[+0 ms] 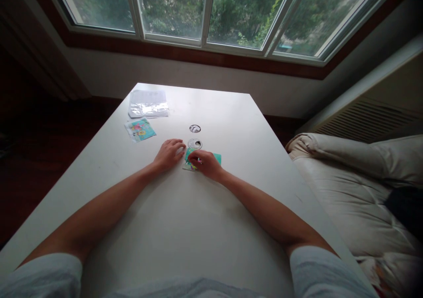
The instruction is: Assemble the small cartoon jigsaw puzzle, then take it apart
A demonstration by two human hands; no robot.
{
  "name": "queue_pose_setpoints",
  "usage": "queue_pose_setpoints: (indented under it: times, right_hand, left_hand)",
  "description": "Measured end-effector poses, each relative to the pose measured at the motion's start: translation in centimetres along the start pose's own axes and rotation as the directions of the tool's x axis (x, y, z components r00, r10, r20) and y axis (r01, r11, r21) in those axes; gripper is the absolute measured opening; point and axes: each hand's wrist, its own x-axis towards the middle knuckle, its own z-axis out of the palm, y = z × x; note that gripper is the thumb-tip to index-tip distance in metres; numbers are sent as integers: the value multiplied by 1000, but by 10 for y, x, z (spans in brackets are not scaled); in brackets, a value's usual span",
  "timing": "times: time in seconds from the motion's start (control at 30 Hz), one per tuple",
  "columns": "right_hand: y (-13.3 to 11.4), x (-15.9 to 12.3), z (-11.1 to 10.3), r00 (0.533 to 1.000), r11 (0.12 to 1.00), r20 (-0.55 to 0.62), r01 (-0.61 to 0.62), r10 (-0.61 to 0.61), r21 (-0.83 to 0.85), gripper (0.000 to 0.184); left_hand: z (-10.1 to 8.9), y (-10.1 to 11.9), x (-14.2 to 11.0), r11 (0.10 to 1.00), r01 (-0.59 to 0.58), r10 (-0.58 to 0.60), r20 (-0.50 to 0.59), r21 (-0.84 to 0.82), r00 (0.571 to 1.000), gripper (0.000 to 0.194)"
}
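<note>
Both my arms reach forward over a white table (185, 227). My left hand (169, 153) lies palm down with its fingers stretched flat, touching the left edge of a small teal picture card (216, 158). My right hand (206, 163) rests on that card with its fingers curled, pinching a tiny colourful bit at its fingertips. Much of the card is hidden under my right hand. A small round clear dish (194, 144) sits just beyond my hands, with a second one (194, 128) a little further away.
A second colourful card (140, 129) lies at the left, and a clear plastic bag with paper (147, 104) lies beyond it near the far left corner. A cream sofa (350, 188) adjoins the table's right edge. Windows (205, 11) run along the wall ahead.
</note>
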Motion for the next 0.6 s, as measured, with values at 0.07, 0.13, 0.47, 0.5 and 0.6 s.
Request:
queue_pose_setpoints:
  times: [0.07,0.13,0.47,0.5,0.6]
  right_hand:
    - [2,0,2,1000,1000,-6,5,-5,-14,15]
    - [4,-1,3,1000,999,-28,4,-6,-51,15]
    - [10,-5,9,984,958,68,175,-163,-228,16]
    - [10,-5,8,981,951,83,191,-176,-244,16]
    - [9,-5,5,978,940,88,204,-187,-273,15]
  left_hand:
    - [0,0,0,1000,-3,3,-8,-14,1000,28]
    - [0,1,1,1000,-1,0,-16,-19,1000,27]
    - [2,5,2,999,-13,13,-1,33,1000,27]
    - [2,6,2,999,-16,16,3,33,1000,27]
    - [0,6,3,1000,-22,21,16,23,1000,28]
